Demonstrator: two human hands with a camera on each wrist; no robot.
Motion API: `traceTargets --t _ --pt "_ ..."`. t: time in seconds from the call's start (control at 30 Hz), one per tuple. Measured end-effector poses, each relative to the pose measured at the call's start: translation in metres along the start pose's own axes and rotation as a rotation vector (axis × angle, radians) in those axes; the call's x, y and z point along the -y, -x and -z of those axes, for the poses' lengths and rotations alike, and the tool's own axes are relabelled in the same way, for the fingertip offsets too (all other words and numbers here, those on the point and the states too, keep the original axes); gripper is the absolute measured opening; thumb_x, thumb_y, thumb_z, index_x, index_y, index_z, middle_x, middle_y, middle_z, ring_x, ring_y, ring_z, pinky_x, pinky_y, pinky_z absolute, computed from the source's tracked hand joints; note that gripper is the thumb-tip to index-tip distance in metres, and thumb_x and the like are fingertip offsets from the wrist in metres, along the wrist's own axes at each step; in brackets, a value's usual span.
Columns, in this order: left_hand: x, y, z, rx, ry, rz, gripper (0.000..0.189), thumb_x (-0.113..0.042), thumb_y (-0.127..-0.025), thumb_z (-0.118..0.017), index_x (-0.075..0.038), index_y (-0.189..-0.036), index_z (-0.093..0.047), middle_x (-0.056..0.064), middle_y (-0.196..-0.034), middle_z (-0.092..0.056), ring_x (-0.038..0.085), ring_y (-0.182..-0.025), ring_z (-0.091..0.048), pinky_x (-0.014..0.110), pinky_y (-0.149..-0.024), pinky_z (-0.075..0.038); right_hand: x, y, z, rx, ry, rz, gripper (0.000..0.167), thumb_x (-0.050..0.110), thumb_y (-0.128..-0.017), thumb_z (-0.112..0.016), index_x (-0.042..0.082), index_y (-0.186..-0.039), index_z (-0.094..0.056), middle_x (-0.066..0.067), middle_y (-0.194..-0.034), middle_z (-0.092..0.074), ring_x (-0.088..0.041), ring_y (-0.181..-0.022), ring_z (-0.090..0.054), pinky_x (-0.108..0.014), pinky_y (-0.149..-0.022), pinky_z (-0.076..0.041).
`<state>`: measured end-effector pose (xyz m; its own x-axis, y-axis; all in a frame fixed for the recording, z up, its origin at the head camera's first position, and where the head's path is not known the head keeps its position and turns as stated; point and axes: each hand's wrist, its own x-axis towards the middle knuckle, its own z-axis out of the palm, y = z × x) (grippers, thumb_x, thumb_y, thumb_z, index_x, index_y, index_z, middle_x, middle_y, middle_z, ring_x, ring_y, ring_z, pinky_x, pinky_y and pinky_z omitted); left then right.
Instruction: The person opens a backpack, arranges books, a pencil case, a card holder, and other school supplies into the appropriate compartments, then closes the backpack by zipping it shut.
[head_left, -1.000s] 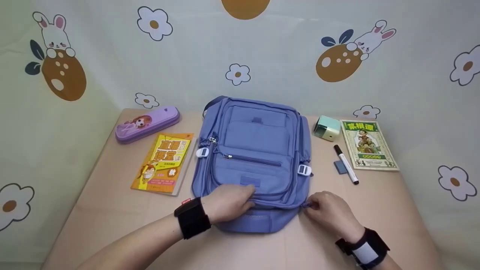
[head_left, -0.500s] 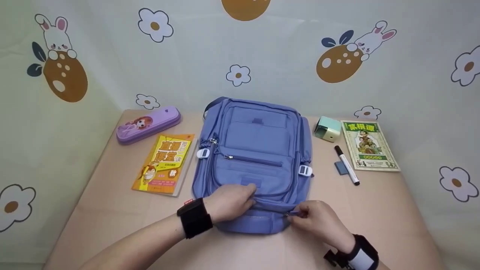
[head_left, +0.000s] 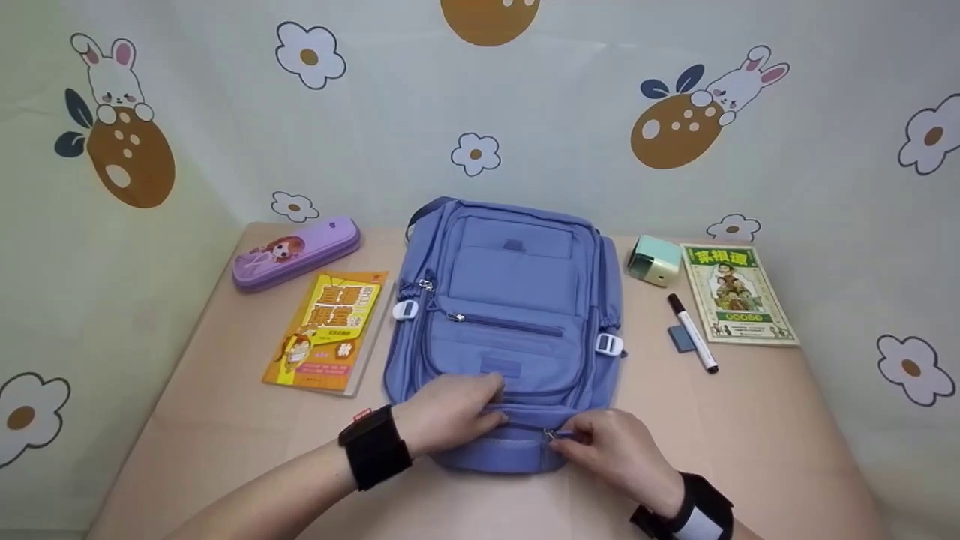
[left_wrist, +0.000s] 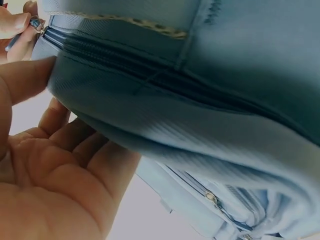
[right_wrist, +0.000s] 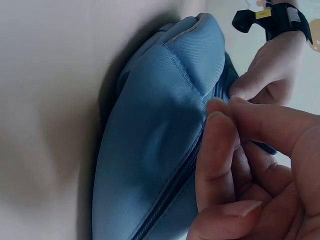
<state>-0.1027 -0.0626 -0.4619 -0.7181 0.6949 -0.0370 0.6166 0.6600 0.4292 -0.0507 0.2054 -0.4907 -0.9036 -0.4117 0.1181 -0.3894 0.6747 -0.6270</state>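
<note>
A blue backpack [head_left: 517,277] lies flat on the table, its front pockets facing up. At its near end my left hand [head_left: 454,409] pinches the fabric edge beside the main zipper [left_wrist: 115,57], thumb on top and the other fingers underneath. My right hand [head_left: 619,454] pinches the zipper pull [head_left: 551,434] near the bag's bottom right. In the left wrist view, that slider [left_wrist: 37,23] sits at the upper left between the right fingertips. From the right wrist view, thumb and forefinger meet at the zipper line, hiding most of the pull.
Left of the bag are a purple pencil case [head_left: 296,253] and an orange book [head_left: 326,330]. To its right stand a mint-green pencil sharpener [head_left: 655,259], a marker [head_left: 694,334] touching a small blue-grey block [head_left: 681,338], and a green-and-cream book [head_left: 739,294].
My right hand has drawn the zipper pull leftward around the bag's bottom right corner, toward my left hand. The left hand has stayed on the near edge, shifting only slightly.
</note>
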Motion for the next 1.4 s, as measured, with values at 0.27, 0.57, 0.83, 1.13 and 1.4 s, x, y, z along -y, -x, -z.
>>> traceTargets --t 0.27,0.57,0.83,1.13,1.4 --pt "0.021 0.025 0.007 -0.018 0.038 -0.013 0.019 -0.026 -0.092 -0.076 -0.017 -0.098 -0.061 -0.008 -0.084 -0.064 0.008 -0.07 -0.057 0.03 -0.064 -0.052 -0.001 0.003 0.001 -0.009 0.091 0.019 0.015 0.03 -0.087 -0.083 0.025 -0.076 -0.074 0.021 -0.07 -0.058 0.003 -0.06 -0.049 -0.022 -0.053 -0.041" --pt "0.038 0.028 0.0 -0.072 0.057 -0.06 0.011 -0.026 -0.098 -0.07 -0.019 -0.096 -0.061 -0.011 -0.082 -0.063 0.006 -0.071 -0.06 0.028 -0.065 -0.053 0.0 0.002 -0.002 -0.013 0.124 0.03 0.008 0.025 -0.086 -0.083 0.023 -0.079 -0.078 0.018 -0.073 -0.066 0.003 -0.061 -0.053 -0.023 -0.054 -0.044" --pt "0.035 0.024 -0.004 -0.114 0.042 -0.045 0.015 -0.025 -0.097 -0.07 -0.019 -0.091 -0.058 -0.011 -0.076 -0.059 0.006 -0.066 -0.056 0.029 -0.061 -0.05 0.012 -0.004 -0.006 -0.039 0.045 0.108 0.008 0.024 -0.086 -0.082 0.023 -0.079 -0.079 0.019 -0.073 -0.067 0.004 -0.064 -0.056 -0.02 -0.056 -0.046" --pt "0.03 0.021 -0.007 -0.129 0.036 -0.048 0.019 -0.024 -0.097 -0.072 -0.018 -0.089 -0.056 -0.012 -0.072 -0.054 0.007 -0.062 -0.052 0.027 -0.057 -0.046 0.042 -0.031 -0.029 -0.057 0.202 0.273 0.018 0.026 -0.082 -0.084 0.021 -0.069 -0.072 0.013 -0.063 -0.063 0.0 -0.057 -0.055 -0.023 -0.051 -0.044" --pt "0.03 0.021 -0.008 -0.12 0.065 -0.022 0.015 -0.023 -0.097 -0.072 -0.018 -0.091 -0.058 -0.01 -0.076 -0.06 0.007 -0.065 -0.055 0.027 -0.06 -0.049 0.044 -0.037 -0.035 -0.005 0.221 0.28 0.037 0.034 -0.084 -0.083 0.021 -0.061 -0.058 0.013 -0.058 -0.053 0.0 -0.052 -0.048 -0.024 -0.046 -0.038"
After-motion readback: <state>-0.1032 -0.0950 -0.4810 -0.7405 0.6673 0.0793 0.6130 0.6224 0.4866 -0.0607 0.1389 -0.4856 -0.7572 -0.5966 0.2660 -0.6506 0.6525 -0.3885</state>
